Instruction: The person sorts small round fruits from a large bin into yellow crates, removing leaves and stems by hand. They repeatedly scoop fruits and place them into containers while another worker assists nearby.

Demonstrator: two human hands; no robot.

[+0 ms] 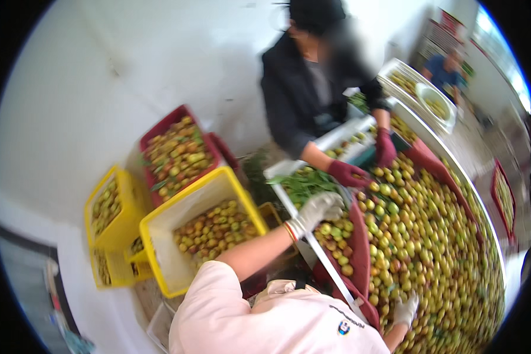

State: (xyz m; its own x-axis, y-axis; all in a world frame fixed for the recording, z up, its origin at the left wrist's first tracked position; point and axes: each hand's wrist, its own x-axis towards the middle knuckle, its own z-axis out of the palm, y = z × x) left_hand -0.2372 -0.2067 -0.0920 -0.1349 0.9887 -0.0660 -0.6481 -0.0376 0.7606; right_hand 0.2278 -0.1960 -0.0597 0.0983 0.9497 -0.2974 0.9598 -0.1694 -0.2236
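Observation:
My left hand (pixel 321 210), in a white glove, is over the near tray section beside a heap of green leaves (pixel 307 183). Its fingers are curled, and whatever may be inside them is hidden. Small round green-and-red fruits (pixel 336 248), perhaps jujubes or plums, lie below it. Farther right, my white-gloved right hand (pixel 405 309) rests at the large fruit pile (pixel 418 248) with its fingers apart and no fruit visibly gripped. A red cloth liner (pixel 359 252) divides the small section from the pile.
Opposite me, a person in dark clothing reaches in with maroon gloves (pixel 347 173). Fruit partly fills the yellow crate (pixel 159 270) on my left; a red crate (pixel 148 137) and another yellow crate (pixel 128 212) stand behind it. The table's white rim (pixel 484 199) curves along the right.

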